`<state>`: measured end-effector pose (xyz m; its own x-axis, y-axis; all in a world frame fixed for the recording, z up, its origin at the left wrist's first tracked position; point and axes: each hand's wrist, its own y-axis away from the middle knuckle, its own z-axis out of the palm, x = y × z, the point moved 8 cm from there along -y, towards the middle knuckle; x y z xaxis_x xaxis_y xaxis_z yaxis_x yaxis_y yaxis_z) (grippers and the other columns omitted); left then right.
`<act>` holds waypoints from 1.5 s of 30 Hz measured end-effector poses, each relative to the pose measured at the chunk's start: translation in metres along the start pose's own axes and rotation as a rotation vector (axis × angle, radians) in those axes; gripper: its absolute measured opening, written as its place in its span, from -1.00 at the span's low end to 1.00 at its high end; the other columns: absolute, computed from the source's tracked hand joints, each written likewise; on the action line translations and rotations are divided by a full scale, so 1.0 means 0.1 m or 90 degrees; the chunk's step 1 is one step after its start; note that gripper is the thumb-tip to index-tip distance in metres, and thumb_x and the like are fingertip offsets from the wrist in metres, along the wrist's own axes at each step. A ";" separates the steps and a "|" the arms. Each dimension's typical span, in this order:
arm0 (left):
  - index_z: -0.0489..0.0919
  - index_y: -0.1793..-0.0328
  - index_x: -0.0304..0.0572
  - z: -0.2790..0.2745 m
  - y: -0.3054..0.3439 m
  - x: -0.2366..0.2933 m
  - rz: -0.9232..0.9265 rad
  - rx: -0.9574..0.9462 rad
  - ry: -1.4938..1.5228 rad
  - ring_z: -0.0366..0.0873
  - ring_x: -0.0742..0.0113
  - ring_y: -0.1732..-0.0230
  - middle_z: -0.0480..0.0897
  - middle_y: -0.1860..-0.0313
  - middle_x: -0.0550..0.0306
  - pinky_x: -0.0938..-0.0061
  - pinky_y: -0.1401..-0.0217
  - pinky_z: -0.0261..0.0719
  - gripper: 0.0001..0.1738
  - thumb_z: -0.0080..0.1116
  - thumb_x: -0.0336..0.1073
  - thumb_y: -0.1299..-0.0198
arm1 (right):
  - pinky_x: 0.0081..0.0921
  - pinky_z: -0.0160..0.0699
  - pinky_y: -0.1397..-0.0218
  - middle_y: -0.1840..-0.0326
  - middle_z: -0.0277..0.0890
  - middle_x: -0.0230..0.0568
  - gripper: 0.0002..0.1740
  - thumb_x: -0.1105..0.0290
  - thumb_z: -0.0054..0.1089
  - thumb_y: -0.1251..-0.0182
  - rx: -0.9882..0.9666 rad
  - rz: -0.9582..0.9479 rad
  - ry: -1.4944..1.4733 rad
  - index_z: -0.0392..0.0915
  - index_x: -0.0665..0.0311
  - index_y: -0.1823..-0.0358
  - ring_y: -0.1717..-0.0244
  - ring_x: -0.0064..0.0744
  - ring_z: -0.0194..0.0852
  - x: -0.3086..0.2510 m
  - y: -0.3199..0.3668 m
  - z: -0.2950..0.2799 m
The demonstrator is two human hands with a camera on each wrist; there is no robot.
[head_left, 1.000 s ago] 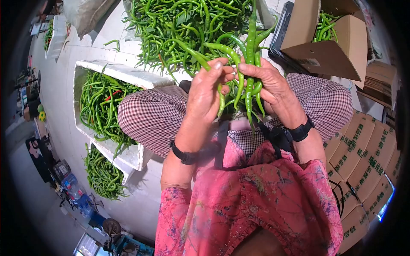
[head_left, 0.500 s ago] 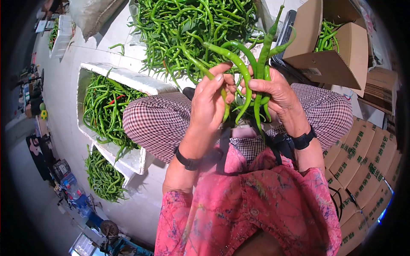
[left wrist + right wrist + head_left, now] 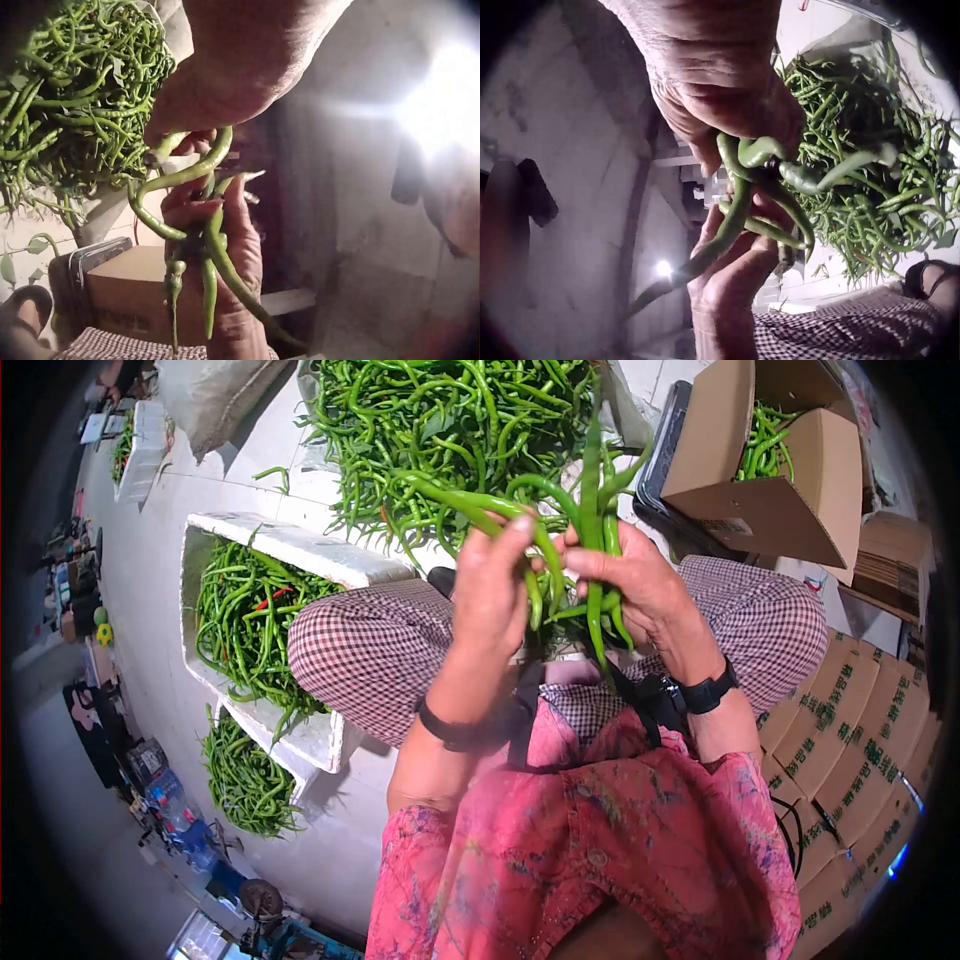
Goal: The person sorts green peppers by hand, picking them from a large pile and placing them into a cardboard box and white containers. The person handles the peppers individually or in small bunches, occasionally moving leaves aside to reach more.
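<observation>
The fingers of the left hand (image 3: 488,595) now pinch the curved pepper (image 3: 551,558); its upper end has shifted alongside the straighter pepper (image 3: 534,600). The bunch (image 3: 592,500) in the right hand (image 3: 642,578) has swung upright from its tilt.

A large, round white light (image 3: 450,101) is glaring into my dim left wrist view; my brighter head view is bowing toward black edges, my bare left hand (image 3: 488,595) looking blurred.

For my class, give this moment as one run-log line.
left hand: holds green pepper | right hand: grips pepper bunch | ahead: pepper heap | left: foam box, peppers inside | right: cardboard box, peppers inside
</observation>
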<state>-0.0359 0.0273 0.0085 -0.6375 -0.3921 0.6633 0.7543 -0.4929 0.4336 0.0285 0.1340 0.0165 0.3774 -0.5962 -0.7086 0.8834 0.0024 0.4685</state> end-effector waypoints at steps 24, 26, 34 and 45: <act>0.43 -0.13 -0.35 -0.16 -0.02 0.07 -0.022 -0.004 -0.067 0.42 0.49 0.37 0.46 0.34 0.20 0.65 0.42 0.42 -0.67 0.10 -0.37 -0.28 | -0.47 0.53 -0.09 -0.10 0.51 -0.05 -0.47 0.41 0.08 -0.32 -0.070 -0.082 -0.204 0.29 0.42 -0.30 -0.01 -0.37 0.52 0.04 -0.15 -0.15; 0.42 -0.18 -0.35 -0.12 0.01 0.10 0.010 0.033 -0.132 0.44 0.50 0.35 0.54 0.18 0.15 0.67 0.39 0.42 -0.59 0.18 -0.33 -0.24 | -0.48 0.51 -0.05 -0.02 0.52 -0.12 -0.53 0.40 0.09 -0.33 0.001 -0.119 -0.076 0.33 0.41 -0.24 0.01 -0.43 0.51 0.04 -0.10 -0.14; 0.43 -0.11 -0.27 0.07 -0.09 -0.33 0.045 0.023 -0.255 0.50 0.35 0.09 0.54 0.07 0.11 0.48 -0.02 0.49 -0.46 0.38 -0.17 -0.10 | -0.17 0.09 -0.43 -0.27 0.21 0.20 -0.32 0.53 0.09 -0.11 0.145 -0.353 0.620 0.20 0.42 -0.33 -0.35 0.11 0.09 0.05 0.00 0.07; 0.53 0.01 -0.40 -0.16 -0.27 -0.50 -0.104 -0.031 0.154 0.62 0.34 0.18 0.65 0.17 0.05 0.48 0.06 0.63 -0.72 0.17 -0.40 -0.18 | -0.50 0.49 -0.14 -0.10 0.42 -0.08 -0.68 0.45 0.18 -0.27 0.054 -0.174 0.208 0.53 0.41 -0.04 -0.07 -0.39 0.50 -0.20 0.10 -0.02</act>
<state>-0.0270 0.0477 -0.0455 -0.7728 -0.4755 0.4203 0.6343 -0.5986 0.4892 0.0306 0.1474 0.0341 0.2123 -0.2803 -0.9362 0.9422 -0.1953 0.2721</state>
